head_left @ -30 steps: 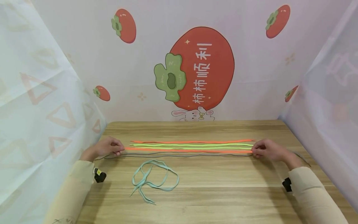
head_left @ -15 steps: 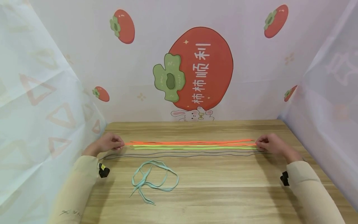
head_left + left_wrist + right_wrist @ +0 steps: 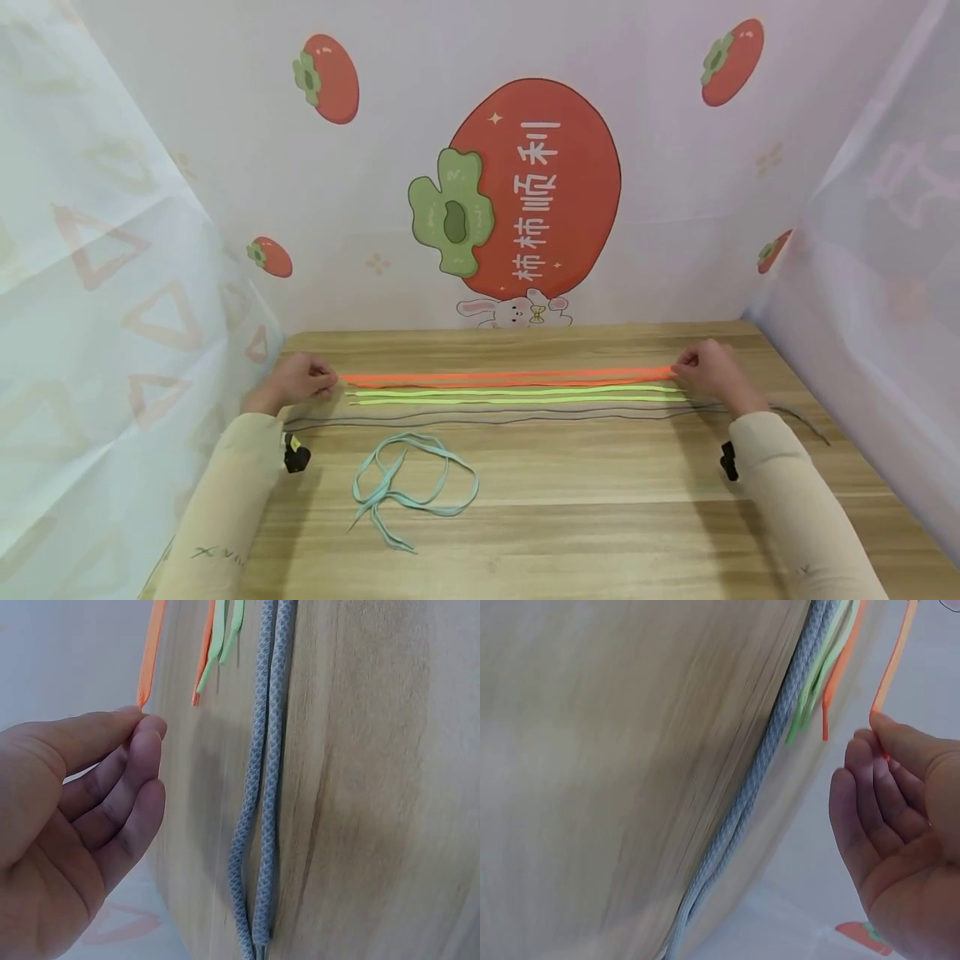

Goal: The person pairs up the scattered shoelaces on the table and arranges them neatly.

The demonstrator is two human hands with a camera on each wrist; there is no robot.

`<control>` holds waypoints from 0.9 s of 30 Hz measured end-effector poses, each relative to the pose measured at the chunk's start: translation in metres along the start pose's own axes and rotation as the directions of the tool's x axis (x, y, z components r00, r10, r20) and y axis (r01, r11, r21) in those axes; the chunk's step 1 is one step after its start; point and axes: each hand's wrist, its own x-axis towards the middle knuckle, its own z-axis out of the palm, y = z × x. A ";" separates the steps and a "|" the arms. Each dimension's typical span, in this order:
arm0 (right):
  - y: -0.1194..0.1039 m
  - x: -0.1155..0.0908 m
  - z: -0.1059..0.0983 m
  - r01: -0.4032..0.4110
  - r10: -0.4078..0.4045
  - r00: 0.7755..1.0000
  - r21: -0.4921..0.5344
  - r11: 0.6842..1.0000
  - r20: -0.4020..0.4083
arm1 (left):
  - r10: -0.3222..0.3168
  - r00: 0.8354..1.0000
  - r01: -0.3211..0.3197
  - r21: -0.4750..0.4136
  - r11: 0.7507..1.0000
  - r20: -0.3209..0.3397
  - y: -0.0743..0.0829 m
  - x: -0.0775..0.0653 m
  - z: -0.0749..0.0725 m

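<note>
Head: seemingly two orange laces (image 3: 506, 374)

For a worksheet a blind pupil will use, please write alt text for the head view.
A person's left hand and right hand hold an orange lace taut over a wooden table. Below it in the picture run another orange lace, two green laces and two gray strands; a pale blue lace lies loosely looped nearest the viewer.

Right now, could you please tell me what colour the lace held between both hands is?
The held lace is orange, clearest in the head view.
</note>
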 end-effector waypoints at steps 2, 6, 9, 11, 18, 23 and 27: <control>-0.002 0.003 0.002 -0.017 0.017 1.000 0.001 1.000 -0.007 | -0.005 1.000 0.005 0.027 1.000 -0.011 0.001 0.001 0.002; -0.006 0.006 0.006 -0.068 0.068 0.998 0.011 0.998 0.009 | -0.018 1.000 0.019 0.060 0.998 -0.021 0.005 0.003 0.005; -0.008 0.008 0.009 -0.089 0.088 0.996 0.015 0.996 0.023 | -0.032 0.999 0.035 0.087 0.996 -0.040 0.006 0.005 0.006; -0.010 0.010 0.012 -0.094 0.093 0.995 0.016 0.995 0.034 | -0.040 0.998 0.046 0.107 0.993 -0.057 0.006 0.006 0.007; -0.015 0.016 0.018 -0.101 0.101 0.994 0.006 0.995 0.040 | -0.059 0.994 0.073 0.159 0.985 -0.087 0.004 0.013 0.012; -0.016 0.018 0.019 -0.094 0.095 0.995 -0.011 0.995 0.030 | -0.067 0.994 0.081 0.165 0.983 -0.087 0.004 0.016 0.017; -0.017 0.018 0.020 -0.099 0.099 0.994 -0.013 0.995 0.035 | -0.065 0.994 0.081 0.181 0.980 -0.092 0.006 0.016 0.019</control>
